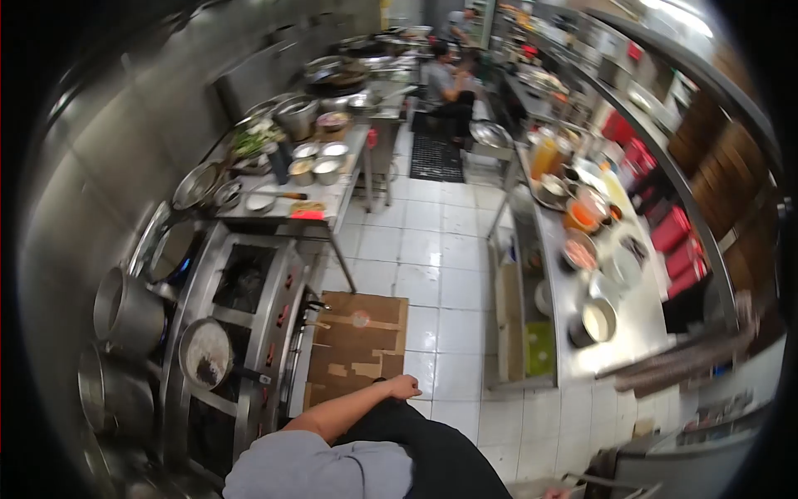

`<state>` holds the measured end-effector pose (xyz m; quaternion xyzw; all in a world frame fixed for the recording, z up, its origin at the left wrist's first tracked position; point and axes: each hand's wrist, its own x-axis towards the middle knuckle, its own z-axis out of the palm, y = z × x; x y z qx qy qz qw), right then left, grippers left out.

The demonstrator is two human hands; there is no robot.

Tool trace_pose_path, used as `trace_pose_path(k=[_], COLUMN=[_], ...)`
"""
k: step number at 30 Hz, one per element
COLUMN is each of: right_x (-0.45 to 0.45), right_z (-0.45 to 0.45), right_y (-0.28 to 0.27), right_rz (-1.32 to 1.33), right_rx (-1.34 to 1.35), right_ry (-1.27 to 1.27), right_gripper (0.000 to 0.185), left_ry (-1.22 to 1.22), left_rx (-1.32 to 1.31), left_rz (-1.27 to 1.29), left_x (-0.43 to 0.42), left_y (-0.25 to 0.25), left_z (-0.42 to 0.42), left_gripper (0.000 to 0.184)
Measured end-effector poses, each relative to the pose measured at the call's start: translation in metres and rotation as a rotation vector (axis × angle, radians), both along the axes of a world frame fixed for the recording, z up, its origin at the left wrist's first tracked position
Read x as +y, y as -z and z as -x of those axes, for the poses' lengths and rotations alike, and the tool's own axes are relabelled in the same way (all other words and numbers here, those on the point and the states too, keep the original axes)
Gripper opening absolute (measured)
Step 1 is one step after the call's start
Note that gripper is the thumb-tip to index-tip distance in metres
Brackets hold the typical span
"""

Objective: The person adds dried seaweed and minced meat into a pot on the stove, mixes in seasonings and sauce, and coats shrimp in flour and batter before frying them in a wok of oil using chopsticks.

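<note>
Head view: the left hand [405,387] looks curled, but how tightly, or around what, I cannot tell; the right hand [557,494], a sliver at the bottom edge, is equally unclear. Just beyond the left, brown cardboard [356,339] with paler patches lies flat on white tiles [449,287].

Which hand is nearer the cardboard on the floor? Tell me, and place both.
Left. The left hand appears at the near right corner of the cardboard. What seems to be the right hand barely shows at the bottom edge, farther right.
</note>
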<state>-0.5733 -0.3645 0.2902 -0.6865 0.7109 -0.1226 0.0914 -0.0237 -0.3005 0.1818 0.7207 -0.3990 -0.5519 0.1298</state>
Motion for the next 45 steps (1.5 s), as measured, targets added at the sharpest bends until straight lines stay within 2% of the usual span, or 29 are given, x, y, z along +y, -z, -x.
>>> trace_pose_path(k=[2, 3, 4, 5, 6, 8, 9, 10, 11, 13, 14, 15, 16, 17, 23, 27, 29, 30, 31, 32, 33, 34, 35, 36, 37, 39, 42, 44, 45], right_x=[-0.042, -0.071, -0.076, -0.088, -0.094, -0.125, -0.126, -0.133, -0.132, -0.138, -0.138, -0.146, -0.144, -0.149, -0.183, -0.188, -0.205, -0.196, -0.2, -0.204, -0.2, -0.192, -0.185, -0.18, -0.176, -0.17, -0.163, -0.161, -0.161], right_z=[-0.089, -0.139, -0.192, -0.235, -0.306, -0.399, -0.458, -0.503, -0.551, -0.634, -0.674, -0.714, -0.749, -0.788, -1.033, -1.186, -1.267, -1.276, -1.301, -1.322, -1.323, -1.31, -1.301, -1.302, -1.304, -1.301, -1.278, -1.263, -1.257], right_y=[0.039, 0.06, 0.077, 0.083, 0.049, 0.05, 0.029, 0.033, 0.009, -0.001, -0.011, -0.009, -0.021, -0.032, -0.055, -0.035, 0.034, 0.027, 0.049, 0.073, 0.06, 0.024, 0.004, 0.01, 0.015, 0.018, -0.001, -0.014, -0.012], right_rz=[-0.363, -0.439, -0.336, -0.339, -0.428, -0.296, -0.438, -0.367, -0.375, -0.293, -0.528, -0.646, -0.757, -0.755, -0.876, -0.738, -0.586, -0.592, -0.642, -0.691, -0.708, -0.914, -1.119, -1.133, -1.112, -1.093, -0.639, -0.612, -0.666], right_rx=[-0.268, -0.403, -0.467, 0.075, 0.034, -0.135, -0.25, -0.307, -0.263, -0.343, -0.541, -0.573, -0.781, -0.714, -0.965, -0.93, -0.822, -0.779, -0.773, -0.761, -0.737, -0.747, -0.755, -0.736, -0.782, -0.821, -0.632, -0.558, -0.616], right_ry=[-0.137, -0.254, -0.589, -0.746, -0.732, -1.048, -0.956, -1.025, -1.078, -1.19, -1.131, -1.137, -1.144, -1.187, -1.134, -1.145, -1.142, -1.057, -1.051, -1.043, -1.05, -1.048, -1.034, -1.039, -1.148, -1.262, -1.722, -1.776, -1.769], right_gripper=[0.042, 0.058, 0.093, 0.116, 0.099, 0.068, 0.038, 0.031, 0.031, 0.03, 0.025, 0.018, 0.021, 0.027, 0.024, 0.036, 0.04, 0.035, 0.032, 0.028, 0.028, 0.026, 0.024, 0.024, 0.029, 0.033, 0.028, 0.032, 0.032], left_ry=[-0.088, -0.227, -0.268, -0.375, -0.474, -0.576, -0.703, -0.824, -0.827, -1.091, -1.099, -1.187, -1.278, -1.289, -1.643, -1.943, -1.981, -1.978, -1.995, -1.714, -1.574, -1.44, -1.524, -1.572, -1.62, -1.48, -1.405, -1.416, -1.545], left_rx=[-0.05, 0.04, 0.042, 0.136, 0.233, 0.279, 0.327, 0.379, 0.388, 0.505, 0.513, 0.531, 0.547, 0.551, 0.386, 0.319, 0.255, 0.181, 0.193, 0.013, -0.055, -0.13, -0.018, 0.041, 0.099, -0.099, -0.169, -0.15, -0.151], left_rz=[0.203, 0.191, 0.195, 0.178, 0.159, 0.197, 0.232, 0.266, 0.266, 0.369, 0.371, 0.404, 0.439, 0.442, 0.325, 0.261, 0.057, -0.105, -0.123, -0.023, 0.014, 0.053, -0.014, -0.049, -0.086, -0.221, -0.287, -0.285, -0.173], left_x=[0.012, 0.018, 0.026, 0.034, 0.041, 0.058, 0.069, 0.077, 0.085, 0.1, 0.107, 0.114, 0.121, 0.128, 0.156, 0.173, 0.167, 0.163, 0.166, 0.173, 0.171, 0.169, 0.162, 0.153, 0.144, 0.121, 0.09, 0.089, 0.096], left_y=[-0.002, -0.002, -0.008, -0.014, -0.019, -0.028, -0.036, -0.047, -0.055, -0.07, -0.074, -0.076, -0.077, -0.076, -0.046, 0.014, -0.002, -0.008, -0.004, 0.004, 0.008, 0.012, 0.014, 0.01, 0.005, -0.018, -0.054, -0.036, -0.005], left_z=[-0.021, -0.03, -0.043, -0.054, -0.062, -0.084, -0.091, -0.098, -0.106, -0.122, -0.128, -0.134, -0.141, -0.146, -0.174, -0.171, -0.154, -0.15, -0.137, -0.115, -0.097, -0.079, -0.064, -0.061, -0.058, -0.071, -0.121, -0.125, -0.114], left_gripper=[0.038, 0.034, 0.034, 0.033, 0.032, 0.03, 0.03, 0.03, 0.03, 0.029, 0.029, 0.029, 0.029, 0.029, 0.025, 0.02, 0.021, 0.022, 0.022, 0.022, 0.022, 0.022, 0.023, 0.024, 0.024, 0.023, 0.021, 0.02, 0.021])
